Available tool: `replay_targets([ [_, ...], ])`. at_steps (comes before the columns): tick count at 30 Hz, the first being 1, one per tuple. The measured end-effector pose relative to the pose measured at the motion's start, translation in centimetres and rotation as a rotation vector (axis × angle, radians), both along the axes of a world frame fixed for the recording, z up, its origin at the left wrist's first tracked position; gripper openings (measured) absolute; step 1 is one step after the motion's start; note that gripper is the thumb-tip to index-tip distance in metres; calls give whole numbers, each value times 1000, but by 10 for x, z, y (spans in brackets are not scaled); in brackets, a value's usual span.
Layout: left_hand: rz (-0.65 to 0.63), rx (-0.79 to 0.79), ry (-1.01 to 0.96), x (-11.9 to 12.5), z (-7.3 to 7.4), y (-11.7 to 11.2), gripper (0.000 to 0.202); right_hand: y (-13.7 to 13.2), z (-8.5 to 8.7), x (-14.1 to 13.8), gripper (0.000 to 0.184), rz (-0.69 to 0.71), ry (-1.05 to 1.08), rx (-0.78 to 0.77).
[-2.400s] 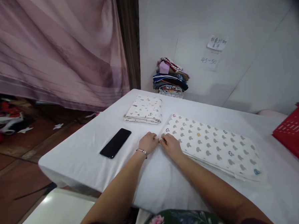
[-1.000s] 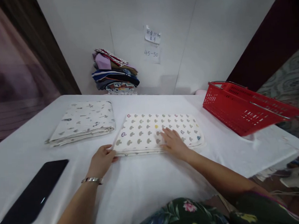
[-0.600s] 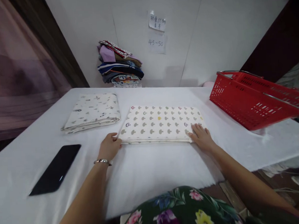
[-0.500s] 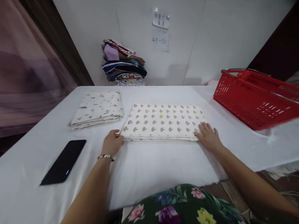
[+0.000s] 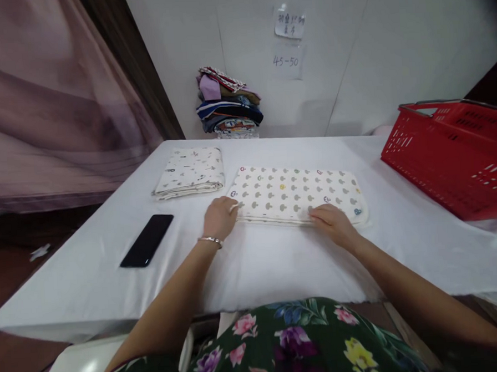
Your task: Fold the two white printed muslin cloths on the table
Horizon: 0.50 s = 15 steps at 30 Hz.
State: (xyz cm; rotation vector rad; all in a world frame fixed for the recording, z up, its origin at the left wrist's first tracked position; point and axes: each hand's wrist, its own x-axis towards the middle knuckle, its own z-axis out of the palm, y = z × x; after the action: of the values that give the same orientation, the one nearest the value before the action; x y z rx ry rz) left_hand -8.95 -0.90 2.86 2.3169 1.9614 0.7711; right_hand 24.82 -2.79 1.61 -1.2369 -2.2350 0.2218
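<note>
Looking down through the head camera, I have the folded mushroom-print cloth (image 5: 294, 190) lying flat mid-table on the white tablecloth (image 5: 286, 267). My left hand (image 5: 221, 218) is at its near left corner, a bit of white fabric pinched between thumb and fingers. My right hand (image 5: 334, 224) touches the near edge, right of the middle, fingers close together; whether they grip, I cannot tell. Another folded cloth (image 5: 191, 169) lies beyond the black phone (image 5: 147, 241) on the left; a red basket (image 5: 451, 159) stands at the right.
</note>
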Motion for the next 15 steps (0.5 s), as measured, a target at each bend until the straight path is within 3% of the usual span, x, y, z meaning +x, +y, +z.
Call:
replay_targets([
  [3,-294,-22,68,30,-2,3,20,12,0,-25,19,62,-79,-70],
  [5,-383,-44,116,46,-7,6,20,19,-3,-33,18,66,-130,-98],
  [9,-427,-59,121,60,-20,13,21,25,-8,-36,18,60,-187,-106],
  [15,-471,-8,11,53,-29,13,21,19,-15,-34,22,42,-143,-74],
])
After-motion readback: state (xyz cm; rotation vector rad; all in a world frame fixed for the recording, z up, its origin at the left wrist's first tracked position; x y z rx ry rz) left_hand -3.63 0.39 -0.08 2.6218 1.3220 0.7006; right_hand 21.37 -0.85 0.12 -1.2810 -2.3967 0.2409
